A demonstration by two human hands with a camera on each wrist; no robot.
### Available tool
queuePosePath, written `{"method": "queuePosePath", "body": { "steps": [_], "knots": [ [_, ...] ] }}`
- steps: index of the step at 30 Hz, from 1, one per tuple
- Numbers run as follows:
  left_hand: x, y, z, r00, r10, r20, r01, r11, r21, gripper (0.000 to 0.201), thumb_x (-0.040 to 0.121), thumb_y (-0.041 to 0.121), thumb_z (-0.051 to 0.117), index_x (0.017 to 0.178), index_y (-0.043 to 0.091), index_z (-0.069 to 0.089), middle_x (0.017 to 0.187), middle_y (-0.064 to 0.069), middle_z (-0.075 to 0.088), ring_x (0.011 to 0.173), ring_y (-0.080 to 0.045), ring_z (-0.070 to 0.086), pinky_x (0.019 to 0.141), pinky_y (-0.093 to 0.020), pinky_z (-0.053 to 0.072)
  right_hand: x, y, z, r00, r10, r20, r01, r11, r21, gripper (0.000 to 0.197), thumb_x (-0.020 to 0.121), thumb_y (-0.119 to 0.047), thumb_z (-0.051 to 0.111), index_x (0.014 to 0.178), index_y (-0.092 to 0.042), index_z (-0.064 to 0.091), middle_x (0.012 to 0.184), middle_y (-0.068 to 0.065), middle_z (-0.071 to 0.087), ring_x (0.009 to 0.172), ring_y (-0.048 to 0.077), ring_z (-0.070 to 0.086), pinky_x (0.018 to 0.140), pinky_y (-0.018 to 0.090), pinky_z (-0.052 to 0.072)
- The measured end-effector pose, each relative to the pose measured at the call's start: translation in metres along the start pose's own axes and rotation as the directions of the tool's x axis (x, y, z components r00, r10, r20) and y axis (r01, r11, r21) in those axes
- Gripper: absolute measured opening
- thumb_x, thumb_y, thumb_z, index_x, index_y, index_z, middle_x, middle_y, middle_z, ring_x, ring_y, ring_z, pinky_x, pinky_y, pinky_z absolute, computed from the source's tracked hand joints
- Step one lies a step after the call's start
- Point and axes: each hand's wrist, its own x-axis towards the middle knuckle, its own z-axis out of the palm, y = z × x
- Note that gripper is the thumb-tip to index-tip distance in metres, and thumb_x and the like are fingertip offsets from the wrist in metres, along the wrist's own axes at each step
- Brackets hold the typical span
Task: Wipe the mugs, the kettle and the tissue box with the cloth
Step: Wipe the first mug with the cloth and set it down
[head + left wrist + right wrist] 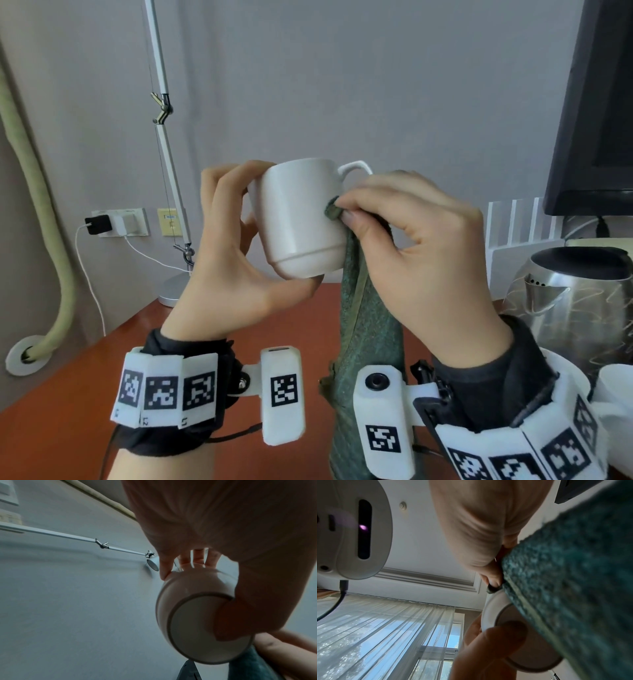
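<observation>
The left hand (233,253) grips a white mug (301,219) above the table (68,428), thumb under its base. The right hand (421,253) pinches a green cloth (370,325) against the mug's right side; a steel kettle (575,301) stands far right.

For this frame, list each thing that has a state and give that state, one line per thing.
White ceramic mug: lifted off the table, upright, handle turned away.
Dark green terry cloth: pressed to the mug's side, the rest hanging down.
Left hand: grips the mug, thumb under its base.
Right hand: pinches the cloth against the mug.
Stainless steel kettle: standing on the table, untouched.
Second white mug: on the table, mostly cut off.
</observation>
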Motion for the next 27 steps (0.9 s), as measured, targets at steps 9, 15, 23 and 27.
{"method": "queuePosePath", "body": {
  "steps": [9, 15, 23, 27],
  "knots": [
    [0.006, 0.021, -0.002, 0.974, 0.009, 0.227, -0.024, 0.998, 0.064, 0.087, 0.052, 0.006, 0.078, 0.131, 0.009, 0.043, 0.118, 0.005, 0.033, 0.117, -0.016, 0.041, 0.092, -0.042, 0.05, 0.003, 0.008, -0.005, 0.988, 0.06, -0.142, -0.067, 0.997, -0.04, 0.01, 0.087, 0.003, 0.063, 0.091, 0.0, 0.071, 0.092, 0.007, 0.067, 0.085, 0.019, 0.061, 0.077, 0.027, 0.049],
    [0.006, 0.014, -0.007, 0.98, -0.014, 0.197, -0.004, 0.996, 0.089, 0.086, 0.052, 0.007, 0.079, 0.131, 0.002, 0.045, 0.116, 0.007, 0.032, 0.115, -0.013, 0.04, 0.093, -0.048, 0.05, 0.0, 0.007, 0.0, 1.0, 0.018, 0.001, -0.018, 0.995, 0.098, 0.013, 0.085, 0.01, 0.063, 0.09, 0.001, 0.071, 0.094, 0.01, 0.064, 0.089, 0.021, 0.061, 0.081, 0.03, 0.048],
    [-0.002, -0.009, -0.019, 0.995, -0.078, -0.068, 0.079, 0.997, 0.015, 0.079, 0.06, 0.02, 0.084, 0.124, 0.023, 0.038, 0.117, -0.003, 0.033, 0.111, -0.013, 0.042, 0.084, -0.009, 0.042, -0.009, 0.013, 0.013, 0.982, 0.002, 0.19, -0.025, 0.992, 0.121, 0.015, 0.076, 0.014, 0.064, 0.081, 0.001, 0.069, 0.083, 0.011, 0.064, 0.076, 0.016, 0.056, 0.071, 0.025, 0.047],
    [-0.001, -0.006, -0.024, 0.995, -0.06, -0.075, 0.062, 0.998, 0.025, 0.081, 0.059, 0.022, 0.081, 0.126, 0.027, 0.035, 0.118, 0.006, 0.03, 0.113, -0.012, 0.04, 0.083, -0.014, 0.044, -0.008, 0.013, 0.013, 0.996, 0.027, 0.084, -0.035, 0.995, 0.09, 0.015, 0.078, 0.015, 0.065, 0.083, 0.002, 0.07, 0.083, 0.011, 0.064, 0.077, 0.014, 0.056, 0.071, 0.022, 0.046]
  ]
}}
